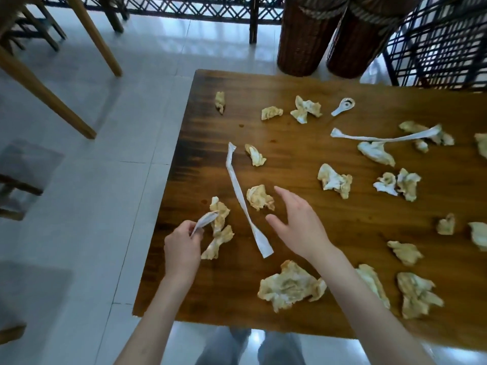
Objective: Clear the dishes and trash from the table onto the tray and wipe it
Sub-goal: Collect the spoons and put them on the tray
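Several crumpled, stained napkins lie scattered over the brown wooden table [290, 143]. My left hand [183, 247] pinches the handle of a white spoon [205, 219] near the table's left edge, beside a stained napkin [220, 227]. My right hand [297, 222] hovers open, fingers spread, just right of a crumpled napkin [259, 197] and a long white paper wrapper [246, 204]. A second white spoon [344, 106] lies at the far side. Another long wrapper [384, 138] lies at the right. No tray is in view.
Wooden chair legs [87, 35] stand on the pale tiled floor to the left. Two dark wicker barrels [305, 40] and a black lattice rack [442, 48] stand beyond the table's far edge. My legs show below the near edge.
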The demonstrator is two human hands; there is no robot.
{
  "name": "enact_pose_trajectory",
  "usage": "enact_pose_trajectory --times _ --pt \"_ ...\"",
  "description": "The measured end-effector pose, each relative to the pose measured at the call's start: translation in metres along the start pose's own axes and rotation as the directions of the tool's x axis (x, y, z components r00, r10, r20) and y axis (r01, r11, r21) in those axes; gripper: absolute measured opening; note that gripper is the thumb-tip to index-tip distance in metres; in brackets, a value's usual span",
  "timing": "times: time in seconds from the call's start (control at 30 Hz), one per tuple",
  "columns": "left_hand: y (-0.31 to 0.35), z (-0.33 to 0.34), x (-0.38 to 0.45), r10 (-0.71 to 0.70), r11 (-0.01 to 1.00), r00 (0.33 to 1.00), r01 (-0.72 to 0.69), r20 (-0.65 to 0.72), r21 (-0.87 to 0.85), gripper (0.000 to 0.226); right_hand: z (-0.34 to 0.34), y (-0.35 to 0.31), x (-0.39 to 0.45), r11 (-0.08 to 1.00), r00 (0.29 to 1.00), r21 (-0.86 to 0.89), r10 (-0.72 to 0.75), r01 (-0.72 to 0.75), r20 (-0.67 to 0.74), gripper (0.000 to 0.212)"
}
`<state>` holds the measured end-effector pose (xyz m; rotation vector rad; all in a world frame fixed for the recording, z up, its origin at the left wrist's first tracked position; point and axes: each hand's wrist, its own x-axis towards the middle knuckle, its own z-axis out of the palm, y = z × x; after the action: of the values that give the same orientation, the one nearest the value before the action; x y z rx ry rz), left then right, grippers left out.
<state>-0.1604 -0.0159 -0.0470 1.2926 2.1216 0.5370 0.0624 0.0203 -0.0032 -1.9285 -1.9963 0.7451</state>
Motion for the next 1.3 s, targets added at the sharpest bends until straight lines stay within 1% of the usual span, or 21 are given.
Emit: enact_pose_trajectory --times 0.1,0.2,0.3,0.47,0.57,0.67,0.7,0.83,0.93,1.03,1.1,1.17,1.23,1.3 --pt "0.048 0.014 0.025 0.114 0.993 0.993 -0.115 0.039 0.013 0.018 -0.021 0.018 0.009 0.999 0.999 0.019 0.045 -0.044 -0.021 0.065" --pt "0.104 0.042 0.055 0.167 0.986 0.982 -0.166 0.083 -0.012 0.021 -0.042 0.042 0.024 0.996 0.993 0.017 0.092 -0.091 -0.068 0.064" --pt "0.160 0.076 0.086 0.250 0.967 0.957 -0.256 0.149 0.021 0.028 -0.066 0.074 0.047 0.989 0.981 0.010 0.145 -0.145 -0.128 0.065" --pt "0.239 0.142 0.121 0.328 0.937 0.920 -0.345 0.214 0.046 0.031 -0.099 0.137 0.089 0.976 0.963 0.025 0.217 -0.216 -0.157 0.066" --pt "0.280 0.178 0.140 0.376 0.924 0.907 -0.382 0.191 -0.006 0.038 -0.116 0.174 0.111 0.974 0.958 0.024 0.225 -0.225 -0.176 0.064" --pt "0.313 0.208 0.163 0.404 0.913 0.903 -0.407 0.145 -0.009 0.046 -0.128 0.205 0.127 0.975 0.962 0.029 0.224 -0.222 -0.159 0.062" --pt "0.323 0.220 0.170 0.424 0.903 0.897 -0.429 0.130 0.016 0.047 -0.131 0.217 0.132 0.974 0.963 0.029 0.225 -0.223 -0.152 0.062" --pt "0.354 0.254 0.200 0.486 0.841 0.869 -0.493 0.087 0.223 0.047 -0.140 0.248 0.147 0.970 0.961 0.048 0.244 -0.240 -0.127 0.062" --pt "0.368 0.276 0.215 0.502 0.788 0.855 -0.513 0.126 0.340 0.048 -0.145 0.268 0.156 0.966 0.956 0.061 0.259 -0.252 -0.136 0.062" --pt "0.375 0.292 0.218 0.480 0.723 0.863 -0.490 0.157 0.487 0.040 -0.148 0.282 0.159 0.967 0.955 0.060 0.255 -0.248 -0.153 0.062" --pt "0.378 0.298 0.216 0.456 0.663 0.876 -0.451 0.155 0.598 0.035 -0.150 0.289 0.160 0.967 0.954 0.064 0.254 -0.247 -0.160 0.064" --pt "0.379 0.303 0.212 0.448 0.591 0.880 -0.426 0.161 0.685 0.037 -0.151 0.295 0.161 0.967 0.953 0.070 0.253 -0.245 -0.164 0.064" --pt "0.377 0.305 0.209 0.459 0.509 0.870 -0.423 0.180 0.750 0.041 -0.151 0.298 0.162 0.966 0.952 0.078 0.257 -0.247 -0.165 0.065" --pt "0.377 0.306 0.208 0.459 0.448 0.866 -0.419 0.199 0.790 0.039 -0.151 0.301 0.161 0.966 0.952 0.080 0.257 -0.247 -0.164 0.065"
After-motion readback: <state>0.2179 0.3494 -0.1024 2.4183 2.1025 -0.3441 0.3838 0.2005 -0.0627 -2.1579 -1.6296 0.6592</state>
